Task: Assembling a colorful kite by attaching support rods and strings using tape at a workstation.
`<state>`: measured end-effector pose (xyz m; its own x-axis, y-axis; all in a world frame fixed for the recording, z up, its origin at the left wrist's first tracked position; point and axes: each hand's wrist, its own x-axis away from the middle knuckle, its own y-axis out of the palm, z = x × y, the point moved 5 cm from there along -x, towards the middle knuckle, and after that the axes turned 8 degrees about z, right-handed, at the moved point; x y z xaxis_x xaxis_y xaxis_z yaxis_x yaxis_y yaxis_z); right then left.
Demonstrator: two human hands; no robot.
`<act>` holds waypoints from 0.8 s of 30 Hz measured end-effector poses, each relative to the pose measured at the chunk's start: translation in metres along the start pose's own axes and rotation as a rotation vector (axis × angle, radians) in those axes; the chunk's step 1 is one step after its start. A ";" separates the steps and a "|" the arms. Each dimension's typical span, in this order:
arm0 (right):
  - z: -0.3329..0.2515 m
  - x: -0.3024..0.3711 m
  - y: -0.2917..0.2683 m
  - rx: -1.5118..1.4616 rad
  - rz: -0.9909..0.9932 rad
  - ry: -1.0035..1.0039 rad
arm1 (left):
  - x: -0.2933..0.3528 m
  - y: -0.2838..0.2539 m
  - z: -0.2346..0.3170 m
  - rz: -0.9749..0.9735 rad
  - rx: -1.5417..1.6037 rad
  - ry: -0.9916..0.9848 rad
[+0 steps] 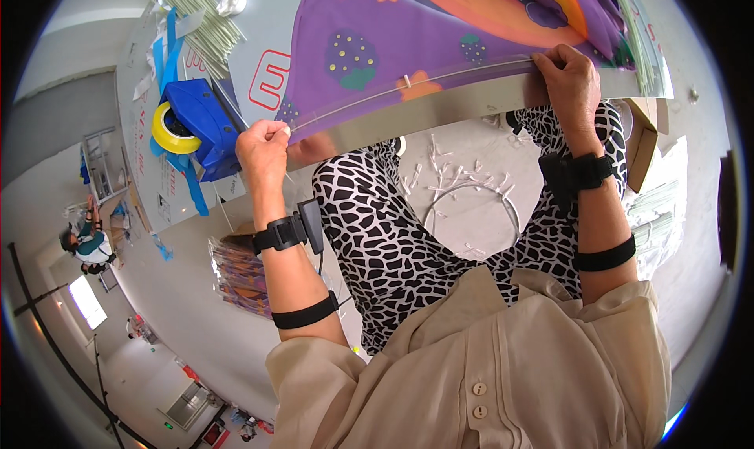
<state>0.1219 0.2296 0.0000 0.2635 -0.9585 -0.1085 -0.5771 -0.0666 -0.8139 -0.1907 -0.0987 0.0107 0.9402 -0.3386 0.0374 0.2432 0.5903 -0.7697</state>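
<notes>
A purple printed fabric sheet (369, 64) with orange, pink and green shapes lies over the table's near edge. Along its lower border runs a thin white rod (345, 103), with a small white clip (408, 81) partway along. My left hand (263, 154) is closed at the left corner, thumb and fingers pinching the rod's end, where a bit of white shows. At the other end, my right hand (567, 84) pinches the rod against the fabric edge between thumb and forefinger. Between the hands the rod is stretched nearly straight.
A blue tape dispenser (200, 127) with yellow tape stands left of my left hand. Bundled pale green sticks (196, 25) lie behind it. The shiny metal table edge (440, 115) passes above my knees. Small white clips (471, 170) litter the floor. A co-worker (90, 245) is far left.
</notes>
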 end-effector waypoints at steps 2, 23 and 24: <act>0.000 -0.001 0.000 0.003 -0.003 0.004 | 0.001 0.002 -0.002 -0.005 -0.001 -0.021; 0.000 -0.013 0.000 0.058 -0.082 -0.013 | -0.012 0.002 -0.002 -0.185 0.021 -0.392; 0.000 -0.013 0.000 0.068 -0.098 -0.004 | -0.012 0.002 -0.005 -0.182 0.023 -0.393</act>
<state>0.1180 0.2424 0.0018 0.3192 -0.9473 -0.0287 -0.4950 -0.1408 -0.8574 -0.2029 -0.0974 0.0055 0.8998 -0.1366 0.4144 0.4145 0.5645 -0.7138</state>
